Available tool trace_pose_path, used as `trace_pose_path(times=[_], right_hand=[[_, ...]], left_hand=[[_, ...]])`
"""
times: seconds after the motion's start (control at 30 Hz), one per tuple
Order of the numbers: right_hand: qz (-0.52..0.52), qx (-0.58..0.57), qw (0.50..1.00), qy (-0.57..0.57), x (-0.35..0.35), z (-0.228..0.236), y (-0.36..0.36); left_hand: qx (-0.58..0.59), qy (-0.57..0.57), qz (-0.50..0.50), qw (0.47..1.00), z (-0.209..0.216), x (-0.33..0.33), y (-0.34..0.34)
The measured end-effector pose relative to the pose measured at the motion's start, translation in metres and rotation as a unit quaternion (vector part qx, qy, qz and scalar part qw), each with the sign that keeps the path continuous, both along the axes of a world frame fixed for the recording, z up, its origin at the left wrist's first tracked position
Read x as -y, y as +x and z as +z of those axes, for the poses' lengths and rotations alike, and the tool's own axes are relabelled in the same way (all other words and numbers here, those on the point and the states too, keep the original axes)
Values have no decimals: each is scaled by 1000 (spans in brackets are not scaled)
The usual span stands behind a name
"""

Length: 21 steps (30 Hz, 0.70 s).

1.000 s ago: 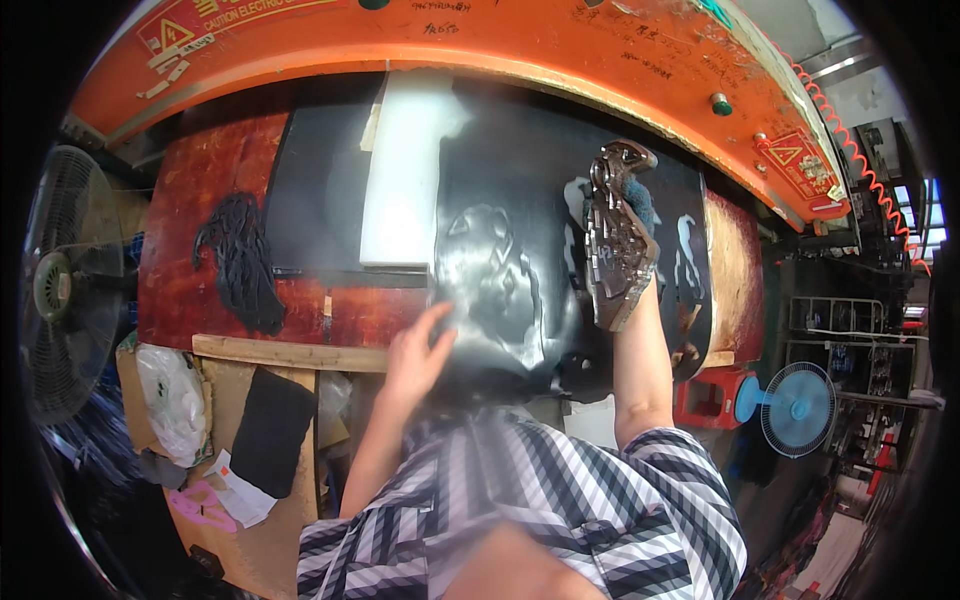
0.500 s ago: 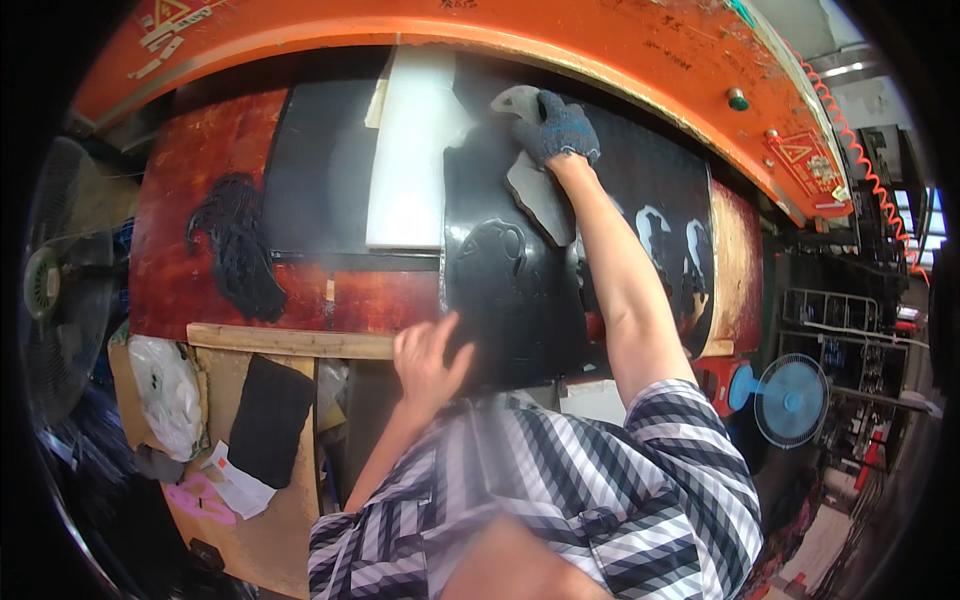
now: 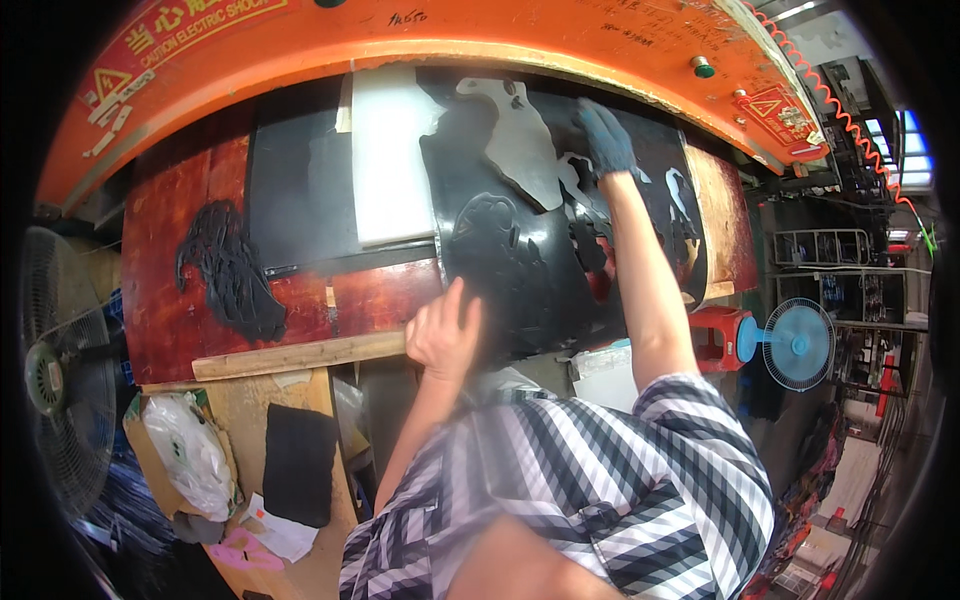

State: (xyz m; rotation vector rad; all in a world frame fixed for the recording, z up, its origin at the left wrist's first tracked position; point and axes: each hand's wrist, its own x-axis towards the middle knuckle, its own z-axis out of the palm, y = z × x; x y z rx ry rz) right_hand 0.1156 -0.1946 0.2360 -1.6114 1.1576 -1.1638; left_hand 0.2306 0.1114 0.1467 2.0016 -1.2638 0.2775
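My right hand [image 3: 607, 145], in a dark blue-grey knit glove, reaches to the far part of a black sheet [image 3: 480, 280]. Its fingers stretch forward, slightly blurred, and nothing shows in them. Just left of it lies a flat grey irregular plate [image 3: 525, 150] with small holes near its far end. Cut-out gaps [image 3: 590, 235] run through the sheet beside my right forearm. My bare left hand [image 3: 440, 330] is at the near left edge of the sheet, two fingers raised apart and the others curled, with nothing visible in it.
An orange machine beam [image 3: 560, 40] spans the far side. A white slab [image 3: 390, 170] lies left of the sheet, and black scrap strips [image 3: 230, 270] rest on the red board [image 3: 155, 320]. Fans stand at left [image 3: 60, 370] and right [image 3: 798, 345]. A wooden side table [image 3: 340, 480] is near left.
My right hand has come off the grey plate and moved to its right, leaving the plate on the sheet. My left hand's fingers have curled more. The whole view has shifted.
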Motion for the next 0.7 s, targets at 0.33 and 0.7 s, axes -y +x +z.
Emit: trace_pose_path(times=[0.33,0.7], right_hand=[[-82,201,959,184,57,39,-92],[-19,-201,977,-66,137,33,-112]], left_hand=[[-70,39,13,997,13,107,34],[27,118,28,992,20,225,81]])
